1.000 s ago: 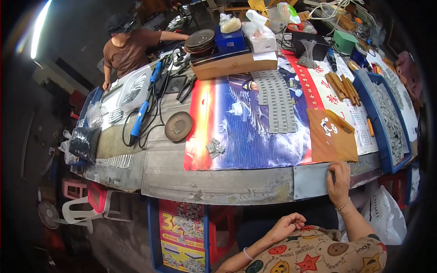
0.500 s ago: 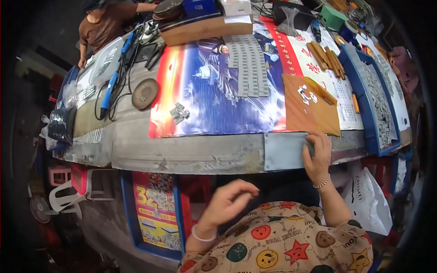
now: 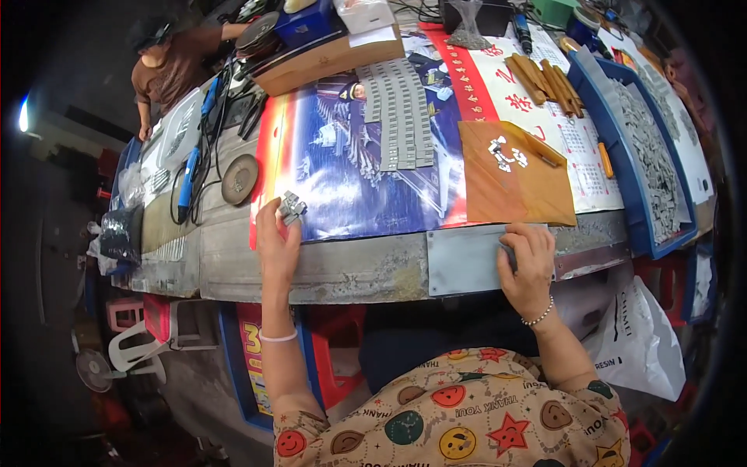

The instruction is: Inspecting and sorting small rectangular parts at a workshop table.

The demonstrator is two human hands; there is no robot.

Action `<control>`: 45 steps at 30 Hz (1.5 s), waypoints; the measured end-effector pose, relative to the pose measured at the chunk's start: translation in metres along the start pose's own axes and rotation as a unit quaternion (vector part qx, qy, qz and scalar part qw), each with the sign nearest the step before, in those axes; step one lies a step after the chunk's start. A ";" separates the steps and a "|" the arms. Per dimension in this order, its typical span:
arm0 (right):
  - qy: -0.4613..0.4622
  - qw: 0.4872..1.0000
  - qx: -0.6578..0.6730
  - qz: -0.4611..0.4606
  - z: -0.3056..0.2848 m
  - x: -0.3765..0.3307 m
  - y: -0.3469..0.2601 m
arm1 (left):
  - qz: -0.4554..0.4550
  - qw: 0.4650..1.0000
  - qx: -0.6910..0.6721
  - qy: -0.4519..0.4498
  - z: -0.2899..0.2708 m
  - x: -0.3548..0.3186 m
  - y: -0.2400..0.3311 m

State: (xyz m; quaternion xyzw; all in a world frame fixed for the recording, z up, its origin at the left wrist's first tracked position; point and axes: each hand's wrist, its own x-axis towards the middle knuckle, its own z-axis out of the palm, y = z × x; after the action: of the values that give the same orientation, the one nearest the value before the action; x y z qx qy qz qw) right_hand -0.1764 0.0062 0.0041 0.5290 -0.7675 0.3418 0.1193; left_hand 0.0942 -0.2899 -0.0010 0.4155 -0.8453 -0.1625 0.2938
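My left hand (image 3: 278, 245) is stretched out to the poster's left part. Its thumb and fingers are apart, at the near edge of a small heap of grey metal pieces (image 3: 293, 206). On the right, my right hand (image 3: 529, 261) is curled round a dark grey block (image 3: 507, 257), mostly hidden by the fingers. That hand rests on a flat blue-grey plate (image 3: 463, 265) at the table's front edge. Beyond it lies an orange-brown sheet (image 3: 486, 194) with small white pieces (image 3: 507, 154) on it. Rows of grey metal pieces (image 3: 397, 117) lie on the glossy poster (image 3: 342, 210).
Long blue trays with grey parts (image 3: 661, 179) stand at the right, near brown sticks (image 3: 541, 82). A round brown dish (image 3: 240, 179), blue-handled tools (image 3: 188, 183) and cables lie left. A cardboard box (image 3: 331, 62) stands at the back. Another person (image 3: 175, 70) sits far left.
My left hand has moved from in front of my body forward and left to the small heap of metal pieces. My right hand stays on the plate with the block.
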 end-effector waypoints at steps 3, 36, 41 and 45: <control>0.002 1.000 -0.001 0.004 -0.001 0.001 0.001 | 0.038 0.998 0.052 0.003 0.016 0.009 -0.009; -0.004 1.000 0.006 0.008 0.004 0.004 -0.002 | 0.103 0.986 0.134 -0.008 0.017 0.001 0.015; -0.004 1.000 0.006 0.006 0.003 0.004 -0.004 | 0.138 0.975 0.176 0.002 0.020 0.003 0.016; -0.009 1.000 0.003 0.011 0.001 0.004 -0.005 | 0.131 0.980 0.146 0.014 0.024 0.001 0.016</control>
State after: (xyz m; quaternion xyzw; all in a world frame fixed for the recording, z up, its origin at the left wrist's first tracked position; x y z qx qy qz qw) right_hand -0.1731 0.0020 0.0078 0.5239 -0.7735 0.3402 0.1073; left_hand 0.0689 -0.2806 -0.0109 0.3415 -0.9031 0.0080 0.2604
